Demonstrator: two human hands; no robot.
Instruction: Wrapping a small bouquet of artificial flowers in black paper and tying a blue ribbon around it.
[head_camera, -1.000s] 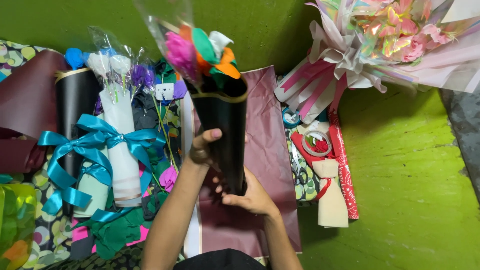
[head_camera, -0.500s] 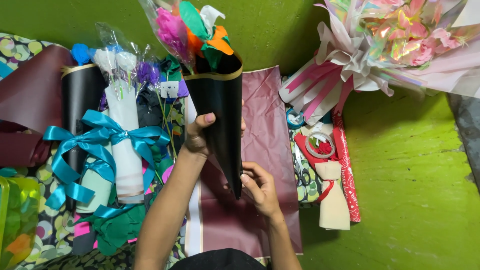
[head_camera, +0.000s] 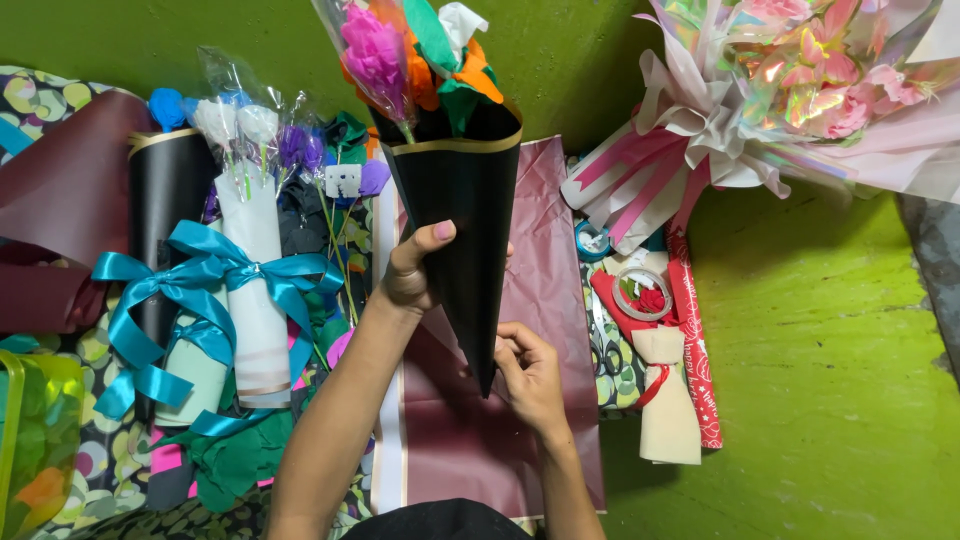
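A: What fills my view?

B: A green floor (head_camera: 820, 380), then maroon wrapping paper (head_camera: 545, 300) lying on it.

A: And the cone?

B: I see a black paper cone (head_camera: 465, 230) of paper flowers (head_camera: 410, 50), upright above the paper. My left hand (head_camera: 415, 270) grips its side; my right hand (head_camera: 525, 375) pinches the tip.

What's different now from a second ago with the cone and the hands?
The black paper cone of paper flowers has tilted, its open end swinging toward the top left. The left hand has kept its grip on the cone's side; the right hand slid from beneath it to pinch at the tip. The maroon wrapping sheet and blue-ribboned bouquet stayed put.
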